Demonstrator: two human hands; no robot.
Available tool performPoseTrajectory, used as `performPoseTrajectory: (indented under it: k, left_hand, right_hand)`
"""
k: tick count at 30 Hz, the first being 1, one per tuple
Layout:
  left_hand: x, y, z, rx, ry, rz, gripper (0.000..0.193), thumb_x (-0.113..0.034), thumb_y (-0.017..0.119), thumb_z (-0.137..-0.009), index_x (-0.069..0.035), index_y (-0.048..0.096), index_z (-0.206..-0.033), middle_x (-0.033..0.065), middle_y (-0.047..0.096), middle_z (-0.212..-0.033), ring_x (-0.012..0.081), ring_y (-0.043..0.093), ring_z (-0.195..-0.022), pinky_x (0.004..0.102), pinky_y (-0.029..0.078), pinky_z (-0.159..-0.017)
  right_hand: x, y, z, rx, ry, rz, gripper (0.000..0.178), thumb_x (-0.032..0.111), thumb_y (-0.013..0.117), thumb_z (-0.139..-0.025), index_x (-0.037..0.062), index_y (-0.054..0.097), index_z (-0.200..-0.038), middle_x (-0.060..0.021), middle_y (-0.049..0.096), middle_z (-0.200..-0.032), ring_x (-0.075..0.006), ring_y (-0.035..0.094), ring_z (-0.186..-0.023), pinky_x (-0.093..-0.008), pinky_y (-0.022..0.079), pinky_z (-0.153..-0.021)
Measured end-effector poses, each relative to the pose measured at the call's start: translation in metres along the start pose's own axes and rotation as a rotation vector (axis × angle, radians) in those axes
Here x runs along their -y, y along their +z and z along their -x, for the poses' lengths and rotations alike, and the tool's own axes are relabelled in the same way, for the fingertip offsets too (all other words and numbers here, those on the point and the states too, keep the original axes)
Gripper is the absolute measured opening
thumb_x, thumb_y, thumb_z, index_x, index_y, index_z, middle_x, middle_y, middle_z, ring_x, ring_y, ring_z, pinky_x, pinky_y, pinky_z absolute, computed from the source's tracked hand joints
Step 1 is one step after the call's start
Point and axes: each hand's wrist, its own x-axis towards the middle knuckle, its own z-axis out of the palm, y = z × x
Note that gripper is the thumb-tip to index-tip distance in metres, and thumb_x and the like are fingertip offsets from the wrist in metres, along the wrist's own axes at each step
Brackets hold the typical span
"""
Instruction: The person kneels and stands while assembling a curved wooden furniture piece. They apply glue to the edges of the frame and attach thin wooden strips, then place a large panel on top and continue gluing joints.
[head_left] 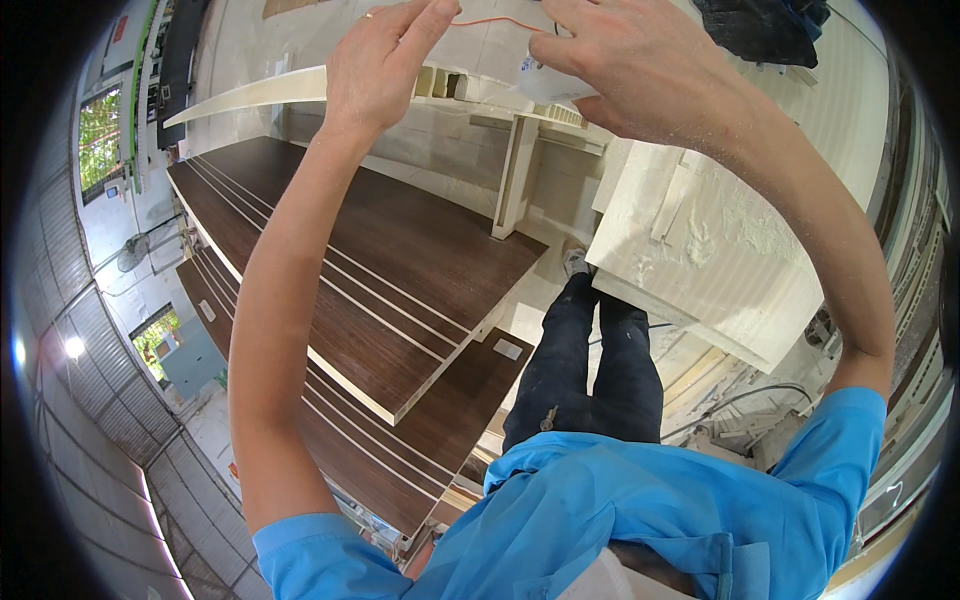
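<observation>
Orange cord (497,19) spans our left fingers (428,22), nearly closed, and right fingers (553,50), curled; their grip we cannot tell.

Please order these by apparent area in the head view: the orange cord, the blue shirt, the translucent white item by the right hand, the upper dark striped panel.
1. Blue shirt
2. Upper dark striped panel
3. Translucent white item
4. Orange cord, very thin

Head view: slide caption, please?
Left hand and right hand raised, an orange cord between them, dark striped panel nearby.
</observation>
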Motion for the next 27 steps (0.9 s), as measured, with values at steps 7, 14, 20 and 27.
performPoseTrajectory:
  k: [7,14,20,27]
  left_hand:
    - [-0.003,0.000,0.000,0.015,-0.013,-0.049,0.054,-0.048,0.038,-0.108,-0.013,0.073,-0.127,0.0118,0.074,-0.119,0.0284,0.065,-0.118,0.0379,0.046,-0.104]
    - [-0.009,-0.001,0.000,-0.081,0.024,0.016,0.049,-0.042,0.049,-0.108,0.000,0.074,-0.114,0.0237,0.073,-0.110,0.0396,0.067,-0.109,0.0445,0.050,-0.094]
    - [-0.008,0.001,0.000,-0.093,0.014,0.010,0.049,-0.042,0.049,-0.108,-0.001,0.074,-0.114,0.0230,0.073,-0.110,0.0392,0.067,-0.109,0.0445,0.050,-0.095]
    - [-0.009,0.001,0.001,-0.086,-0.021,0.024,0.051,-0.045,0.049,-0.108,-0.001,0.075,-0.114,0.0224,0.074,-0.109,0.0379,0.068,-0.108,0.0438,0.050,-0.094]
  right_hand:
    - [-0.001,0.006,-0.002,0.010,0.007,-0.024,0.023,0.016,0.079,-0.069,0.0021,0.069,-0.085,-0.0136,0.063,-0.093,-0.0294,0.061,-0.098,-0.0396,0.053,-0.080]
    - [-0.001,0.011,-0.005,0.059,0.023,-0.009,0.025,0.016,0.079,-0.069,0.0018,0.071,-0.087,-0.0135,0.063,-0.094,-0.0291,0.062,-0.101,-0.0392,0.054,-0.082]
    - [-0.003,0.014,-0.003,0.084,0.040,0.001,0.026,0.017,0.079,-0.071,0.0021,0.072,-0.091,-0.0129,0.063,-0.097,-0.0290,0.061,-0.102,-0.0389,0.054,-0.083]
    - [-0.004,0.026,-0.005,0.112,0.032,0.030,0.024,0.015,0.077,-0.072,0.0025,0.073,-0.091,-0.0123,0.064,-0.097,-0.0284,0.061,-0.101,-0.0383,0.055,-0.083]
